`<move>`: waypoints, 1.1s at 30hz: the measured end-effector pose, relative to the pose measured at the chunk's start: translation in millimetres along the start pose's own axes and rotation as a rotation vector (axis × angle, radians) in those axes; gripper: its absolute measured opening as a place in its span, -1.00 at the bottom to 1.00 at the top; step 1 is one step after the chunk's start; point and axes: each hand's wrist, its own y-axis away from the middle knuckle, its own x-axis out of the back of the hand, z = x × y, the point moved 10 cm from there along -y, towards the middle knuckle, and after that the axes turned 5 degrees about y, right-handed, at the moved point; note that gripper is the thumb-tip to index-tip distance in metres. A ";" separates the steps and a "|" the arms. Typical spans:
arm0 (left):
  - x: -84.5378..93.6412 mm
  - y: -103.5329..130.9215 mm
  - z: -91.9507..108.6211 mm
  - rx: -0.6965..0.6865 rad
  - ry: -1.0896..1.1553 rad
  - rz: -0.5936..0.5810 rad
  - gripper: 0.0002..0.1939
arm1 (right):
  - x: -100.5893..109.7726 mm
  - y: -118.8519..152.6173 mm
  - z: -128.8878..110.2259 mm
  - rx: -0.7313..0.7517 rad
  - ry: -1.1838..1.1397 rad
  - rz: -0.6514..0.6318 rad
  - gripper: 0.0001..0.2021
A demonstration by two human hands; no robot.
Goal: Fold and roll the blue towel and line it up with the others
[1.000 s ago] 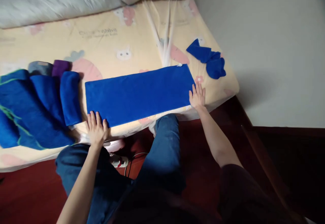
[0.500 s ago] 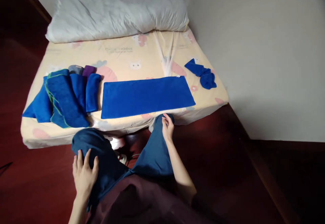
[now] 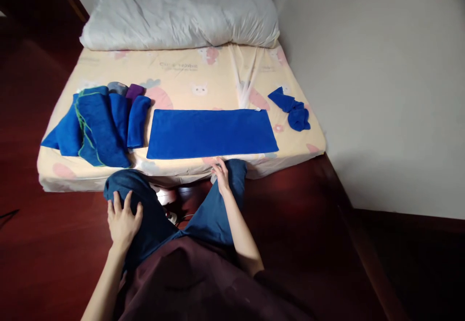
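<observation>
low mattress with a cartoon-print sheet is sitting on a dark red floor, white wall on the right. left hand is lying flat on the person's left knee, fingers spread and loose, holding nothing. right hand is resting at the right knee, fingertips lying at the mattress edge, just short of the near edge of the folded blue towel; fingers slightly curled, gripping nothing, and contact with the towel cannot be told. towel is lying flat as a long strip along the front edge of the mattress, squarely in front of the person. just left of it, a row of rolled blue towels is lying side by side, one with a green trim, with a grey roll and a purple roll showing behind them. well right of the strip, near the wall-side corner, a crumpled blue cloth is lying. white pillow is lying across the head of the mattress.
</observation>
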 end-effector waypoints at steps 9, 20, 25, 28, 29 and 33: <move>-1.5 -1.5 -1.1 0.025 0.008 -0.013 -0.32 | -9.5 -10.4 0.0 -0.107 -0.191 -0.025 -0.28; -1.2 -32.0 24.7 -0.082 -0.012 0.013 -0.41 | -12.6 -26.5 5.1 -0.138 -0.339 0.067 -0.35; -20.8 -109.2 132.2 -0.394 0.148 -0.169 -0.51 | -4.1 -25.1 8.8 -0.152 -0.360 0.140 -0.48; -30.5 -162.7 214.5 -0.525 0.116 -0.271 -0.53 | -2.4 -25.3 10.5 -0.176 -0.385 0.168 -0.53; -34.2 -180.4 241.4 -0.571 0.095 -0.299 -0.54 | -2.3 -25.8 11.0 -0.183 -0.395 0.176 -0.53; -57.2 -247.9 333.2 -0.741 0.011 -0.357 -0.57 | -4.2 -28.5 12.6 -0.205 -0.410 0.188 -0.42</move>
